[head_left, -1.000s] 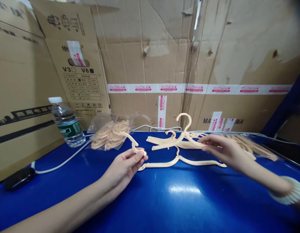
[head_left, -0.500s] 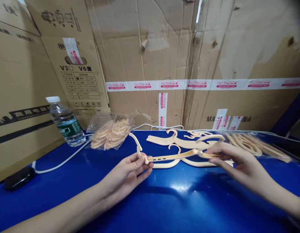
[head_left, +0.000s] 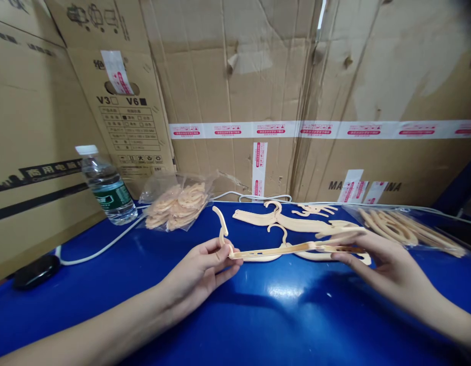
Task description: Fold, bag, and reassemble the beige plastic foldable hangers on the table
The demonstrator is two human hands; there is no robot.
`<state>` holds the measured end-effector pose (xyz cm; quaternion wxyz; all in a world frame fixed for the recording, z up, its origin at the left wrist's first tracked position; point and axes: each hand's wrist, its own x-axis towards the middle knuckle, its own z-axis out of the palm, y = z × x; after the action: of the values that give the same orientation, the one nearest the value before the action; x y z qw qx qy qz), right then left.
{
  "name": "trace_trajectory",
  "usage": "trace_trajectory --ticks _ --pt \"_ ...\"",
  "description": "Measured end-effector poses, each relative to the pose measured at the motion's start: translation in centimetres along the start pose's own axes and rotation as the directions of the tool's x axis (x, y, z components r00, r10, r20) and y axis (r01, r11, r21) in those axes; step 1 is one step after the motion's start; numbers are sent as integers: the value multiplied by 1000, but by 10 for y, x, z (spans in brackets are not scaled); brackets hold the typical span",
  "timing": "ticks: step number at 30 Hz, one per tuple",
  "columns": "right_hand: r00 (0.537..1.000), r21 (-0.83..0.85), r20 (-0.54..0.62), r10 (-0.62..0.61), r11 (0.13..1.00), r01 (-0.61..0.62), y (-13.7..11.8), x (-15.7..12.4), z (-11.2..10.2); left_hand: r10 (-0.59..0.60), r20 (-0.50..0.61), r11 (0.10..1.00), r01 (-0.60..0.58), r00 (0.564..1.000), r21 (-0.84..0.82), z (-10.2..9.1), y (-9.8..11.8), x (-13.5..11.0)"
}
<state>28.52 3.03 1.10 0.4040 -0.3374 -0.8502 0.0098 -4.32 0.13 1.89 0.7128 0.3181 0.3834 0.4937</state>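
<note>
A cream plastic clothes hanger [head_left: 275, 250] is held edge-on just above the table, stretched between both hands. My left hand [head_left: 205, 267] is closed in a pinch at its left end, beside an upright curved hook [head_left: 220, 221]. My right hand [head_left: 387, 259] grips the right end with thumb and fingers, partly hiding it. A slim arm of the piece runs above the main bar near the right fingers. Behind it lie two more cream hangers: a wide one [head_left: 254, 218] at the back, and another whose hook [head_left: 278, 230] shows above the held bar.
A clear bag of small cream parts [head_left: 178, 206] and a water bottle [head_left: 111, 193] stand left. Loose small hooks [head_left: 317, 209] and a bag of long parts [head_left: 410, 229] lie back right. A black mouse [head_left: 36, 272] and white cable [head_left: 100, 256] are left. Cardboard [head_left: 227, 91] walls the back.
My right hand has turned slightly, and the slim upper arm of the hanger has come down closer to the main bar. My left hand keeps its pinch. The view has shifted a little.
</note>
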Motion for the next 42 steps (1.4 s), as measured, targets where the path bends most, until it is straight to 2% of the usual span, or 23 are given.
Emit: trace_trajectory --ticks 6,10,15,22,27,33,38,42 --pt "998 15 6 -57 998 56 -13 -2 8 63 -94 997 -59 994 43 -1 -1 0" --pt "996 -28 -37 -79 997 78 -24 -1 10 122 -113 990 -113 986 79 -1 0 0" --pt "998 -21 -28 -59 998 59 -35 -1 9 196 -123 974 -179 973 137 0 1 -2" --pt "992 -59 -67 -110 993 106 -43 0 8 243 -156 964 -221 957 147 1 -5 -4" --pt "996 -52 -36 -83 995 81 -42 -4 9 299 -171 947 -270 939 172 1 -3 -5" --pt "994 -49 -90 -66 997 62 -46 -6 9 318 -161 942 -292 934 165 1 1 -6" --pt "991 9 -124 -45 999 46 -52 -9 13 323 -230 945 -301 918 126 2 0 -4" --pt "989 48 -139 59 997 -52 -54 -3 13 305 -321 951 -304 896 58 6 -1 -4"
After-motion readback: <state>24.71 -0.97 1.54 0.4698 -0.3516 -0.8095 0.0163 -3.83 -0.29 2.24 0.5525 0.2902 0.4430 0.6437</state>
